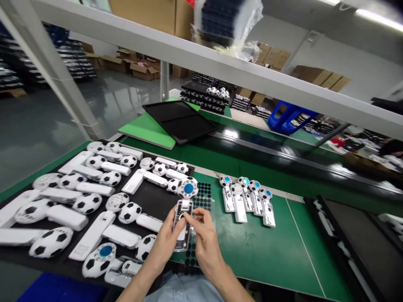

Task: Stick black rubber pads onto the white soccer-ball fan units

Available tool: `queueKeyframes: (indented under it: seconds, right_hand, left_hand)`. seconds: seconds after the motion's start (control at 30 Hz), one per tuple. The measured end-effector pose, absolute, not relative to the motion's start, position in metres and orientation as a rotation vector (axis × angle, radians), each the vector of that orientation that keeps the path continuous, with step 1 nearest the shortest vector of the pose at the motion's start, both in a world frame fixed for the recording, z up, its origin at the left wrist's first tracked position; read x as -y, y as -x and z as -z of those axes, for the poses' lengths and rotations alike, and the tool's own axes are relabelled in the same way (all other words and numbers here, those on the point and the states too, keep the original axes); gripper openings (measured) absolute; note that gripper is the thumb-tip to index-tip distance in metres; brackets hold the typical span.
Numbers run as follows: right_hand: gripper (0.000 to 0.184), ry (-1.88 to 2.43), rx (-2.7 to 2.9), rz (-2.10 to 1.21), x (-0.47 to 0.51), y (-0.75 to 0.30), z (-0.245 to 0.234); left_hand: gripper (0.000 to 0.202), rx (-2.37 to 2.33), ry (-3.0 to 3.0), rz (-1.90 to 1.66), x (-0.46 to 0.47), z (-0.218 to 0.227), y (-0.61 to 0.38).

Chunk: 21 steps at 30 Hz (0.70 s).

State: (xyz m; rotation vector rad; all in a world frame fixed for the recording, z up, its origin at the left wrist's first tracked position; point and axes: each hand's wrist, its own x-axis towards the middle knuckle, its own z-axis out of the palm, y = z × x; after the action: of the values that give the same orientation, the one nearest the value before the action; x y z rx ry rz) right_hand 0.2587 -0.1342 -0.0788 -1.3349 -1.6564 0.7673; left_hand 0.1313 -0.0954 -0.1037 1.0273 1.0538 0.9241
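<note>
A handheld fan [188, 188] with a round football-patterned head, a blue disc at its centre and a transparent handle is held upright between my hands. My left hand [166, 240] is closed around the handle's left side, its thumb on the front face. From the right, my right hand [206, 241] is closed with its fingertips pressed to the same face; whether a small piece lies under them is hidden. Behind and below the fan lies a clear sheet of round black dots [204, 192], partly covered by my hands.
Left, a black tray [151, 204] carries many football fans. Several more fans [239, 207] lie on the green table [292, 251] to the right. Beyond are a green board [141, 130], an empty black tray [179, 119] and a dark conveyor belt. Another black tray [355, 235] stands far right.
</note>
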Motion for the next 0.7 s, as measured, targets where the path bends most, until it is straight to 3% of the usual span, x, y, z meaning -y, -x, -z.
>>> queueKeyframes:
  seconds: [0.1, 0.23, 0.37, 0.57, 0.7]
  right_hand:
    - [0.048, 1.375, 1.388, -0.984, 0.145, -0.249, 0.079]
    - [0.061, 1.347, 0.888, -1.090, 0.154, -0.235, 0.109]
    - [0.052, 1.304, 0.426, -1.122, 0.172, -0.252, 0.152]
    - [0.039, 1.583, 0.094, -0.510, 0.221, -0.397, 0.184]
    - [0.033, 1.920, 0.090, -0.227, 0.234, -0.503, 0.176]
  left_hand:
    - [0.064, -1.194, -0.951, -0.957, 0.093, 0.103, -0.133]
    - [0.061, -1.358, -0.869, -0.892, 0.088, 0.106, -0.159]
    - [0.056, -1.196, -1.240, -0.645, 0.095, 0.108, -0.204]
    - [0.038, -1.397, -1.564, -0.654, 0.048, 0.112, -0.163]
    - [0.047, -1.780, -1.687, -0.553, -0.001, 0.114, -0.089]
